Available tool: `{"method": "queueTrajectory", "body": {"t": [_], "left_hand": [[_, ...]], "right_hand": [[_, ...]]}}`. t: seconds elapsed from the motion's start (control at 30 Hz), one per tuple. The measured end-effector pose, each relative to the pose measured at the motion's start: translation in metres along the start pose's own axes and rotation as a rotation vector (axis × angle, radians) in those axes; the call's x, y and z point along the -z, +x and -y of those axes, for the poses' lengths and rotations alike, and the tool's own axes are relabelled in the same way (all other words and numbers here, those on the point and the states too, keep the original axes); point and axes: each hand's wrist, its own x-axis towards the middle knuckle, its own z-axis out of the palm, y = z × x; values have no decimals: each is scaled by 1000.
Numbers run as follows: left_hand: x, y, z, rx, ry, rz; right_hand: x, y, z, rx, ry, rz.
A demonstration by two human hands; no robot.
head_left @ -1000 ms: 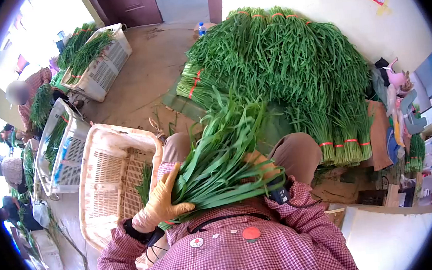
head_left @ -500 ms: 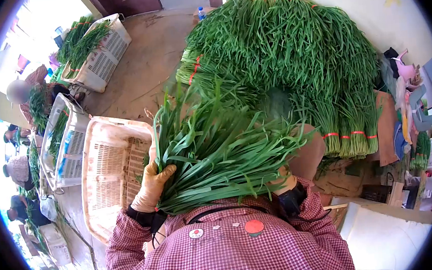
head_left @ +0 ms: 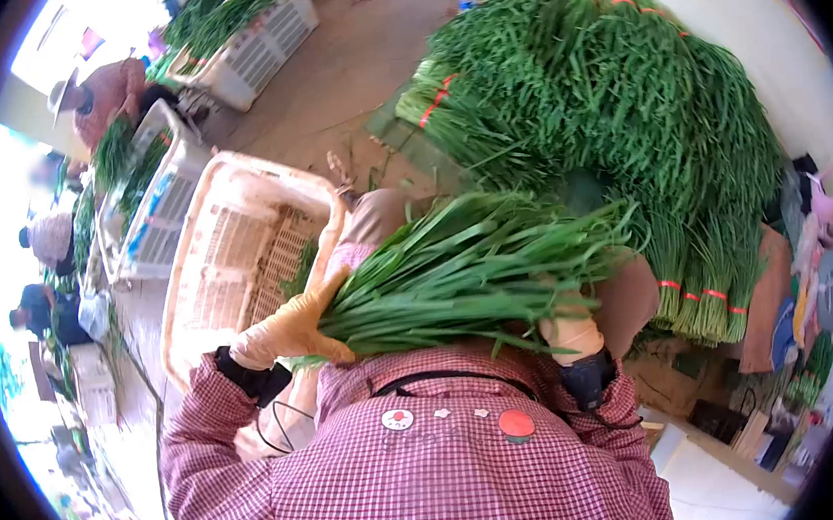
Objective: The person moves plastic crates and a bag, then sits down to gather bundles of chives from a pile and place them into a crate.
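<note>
A loose bunch of garlic chives [head_left: 465, 276], long flat green leaves, lies crosswise in front of my checked smock. At its left end my left hand [head_left: 292, 330], in a yellowish glove, is closed around the stems, with the thumb on the near side. My right hand [head_left: 571, 334], gloved too, holds the bunch near its leafy right end. Leaves cover part of those fingers. Just beyond my left hand stands a dirty whitish plastic crate [head_left: 231, 262] with some green leaves inside.
A big heap of chives [head_left: 607, 105] tied with red bands fills the far right, with upright tied bundles [head_left: 700, 290] at its near end. More crates [head_left: 256, 51] of greens stand at the far left. A person in a hat [head_left: 106, 98] and other people are there.
The spread-out leaves have come together into a flatter, narrower bunch. My left hand has turned, its fingers now pointing right along the stems. The view has swung, shifting the surroundings rightward.
</note>
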Motion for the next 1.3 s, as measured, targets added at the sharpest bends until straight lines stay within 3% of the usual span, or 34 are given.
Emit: {"method": "queueTrajectory", "body": {"t": [0.03, 0.07, 0.1, 0.13, 0.2, 0.27, 0.3, 0.37, 0.4, 0.5, 0.57, 0.63, 0.73, 0.83, 0.9, 0.97, 1.03, 1.1, 1.17, 1.2, 1.3], "left_hand": [[-3, -10, -2, 9, 134, -8], [-7, -17, -9, 110, 257, -17], [-11, -22, -15, 214, 379, -23], [-16, -24, -11, 134, 454, -109], [-16, -25, -6, 207, 410, -103], [-7, -27, -3, 131, 108, -116], [-2, -26, 8, 42, -8, -88], [11, -28, -28, 297, -777, 65], [14, -29, -24, 344, -971, 91], [22, -23, -33, 311, -1350, 68], [20, -4, -49, 141, -1300, -148], [16, 28, -50, -26, -1411, -218], [15, 55, -65, 125, -2012, -62], [7, 65, -79, 146, -1870, -99], [-5, 80, -61, 95, -1911, -6], [-15, 95, -42, 65, -1930, 76], [-19, 99, -39, 107, -1888, 25], [-26, 104, -29, 120, -1861, 88], [-36, 110, -21, -28, -1759, 16], [-36, 116, -18, 51, -1681, 50], [-43, 121, -17, -97, -1779, 197]], "right_hand": [[0, 5, 3, 124, -254, 10], [-3, 9, 9, 103, -54, -139], [13, 14, 31, 57, -121, -112], [16, 17, 38, -33, 67, -49], [25, 25, 38, 134, -205, -38], [15, 46, -9, 53, 247, -130], [24, 57, 8, -29, 582, -99], [49, 78, 63, -263, 1397, -55], [55, 86, 63, -366, 1066, -211], [61, 87, 80, -249, 647, -447], [60, 83, 87, -224, 505, -428], [53, 82, 100, -152, 590, -366], [48, 75, 147, 59, 497, -266], [44, 77, 175, 248, 505, -171], [43, 80, 194, 327, 413, -149], [40, 87, 212, 424, 282, -141], [35, 95, 234, 554, 80, -139], [22, 101, 244, 564, -4, -142], [12, 106, 246, 622, -109, -90], [6, 109, 247, 624, -144, -98], [1, 114, 238, 701, -258, -100]]}}
